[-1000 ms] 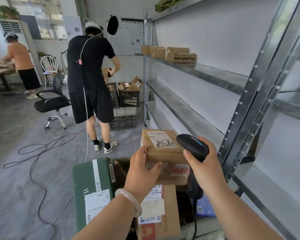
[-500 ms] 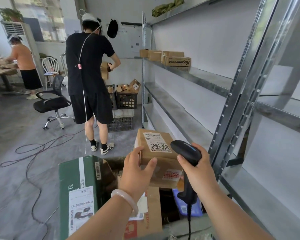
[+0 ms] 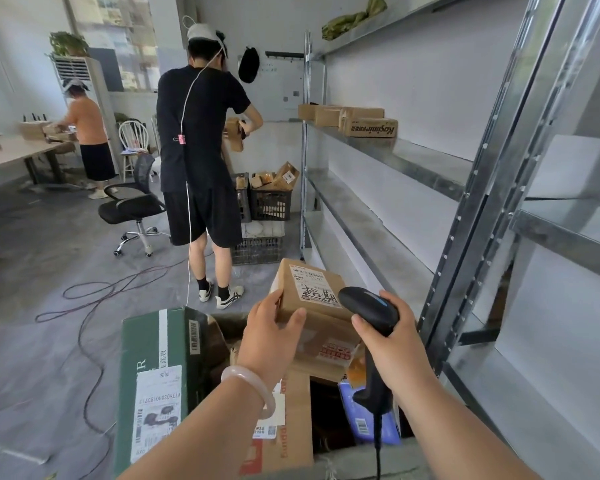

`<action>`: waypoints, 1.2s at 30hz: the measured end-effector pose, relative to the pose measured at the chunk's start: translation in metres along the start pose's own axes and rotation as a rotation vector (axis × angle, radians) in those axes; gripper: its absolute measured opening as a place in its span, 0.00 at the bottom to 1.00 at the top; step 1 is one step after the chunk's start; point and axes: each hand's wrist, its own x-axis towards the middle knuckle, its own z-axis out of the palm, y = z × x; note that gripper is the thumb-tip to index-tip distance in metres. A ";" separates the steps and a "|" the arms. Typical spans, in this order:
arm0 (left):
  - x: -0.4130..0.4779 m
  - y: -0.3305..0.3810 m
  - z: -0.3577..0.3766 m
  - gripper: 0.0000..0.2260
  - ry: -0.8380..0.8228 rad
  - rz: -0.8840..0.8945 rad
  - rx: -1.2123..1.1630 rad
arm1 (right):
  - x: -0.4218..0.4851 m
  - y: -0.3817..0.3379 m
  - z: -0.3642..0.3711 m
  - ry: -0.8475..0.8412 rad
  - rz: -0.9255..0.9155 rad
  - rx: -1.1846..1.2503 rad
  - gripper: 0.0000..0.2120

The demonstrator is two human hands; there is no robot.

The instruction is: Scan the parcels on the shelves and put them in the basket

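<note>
Holding parcel (image 3: pixel 321 325) by near-left edge in left grip (image 3: pixel 274 329), label (image 3: pixel 314 284) up, over packed basket (image 3: pixel 354 457). Clamping scanner (image 3: pixel 366 306) by handle in right grip (image 3: pixel 387 337), head just beside label. Looks light, stiff cardboard; manageable one-handed. Best held by opposite side faces, clear of label. Worth lowering onto cartons (image 3: pixel 293 410) below, not dropping.
</note>
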 end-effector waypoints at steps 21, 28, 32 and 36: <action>-0.023 0.049 0.044 0.19 0.031 0.239 -0.115 | 0.005 -0.005 -0.065 0.196 -0.080 0.167 0.27; -0.022 0.053 0.059 0.22 0.024 0.268 -0.113 | -0.002 -0.009 -0.083 0.209 -0.095 0.161 0.27; -0.024 0.051 0.059 0.21 0.046 0.265 -0.130 | -0.005 -0.010 -0.083 0.198 -0.100 0.175 0.27; -0.029 0.044 0.053 0.20 0.093 0.223 -0.187 | -0.007 -0.009 -0.073 0.171 -0.104 0.135 0.25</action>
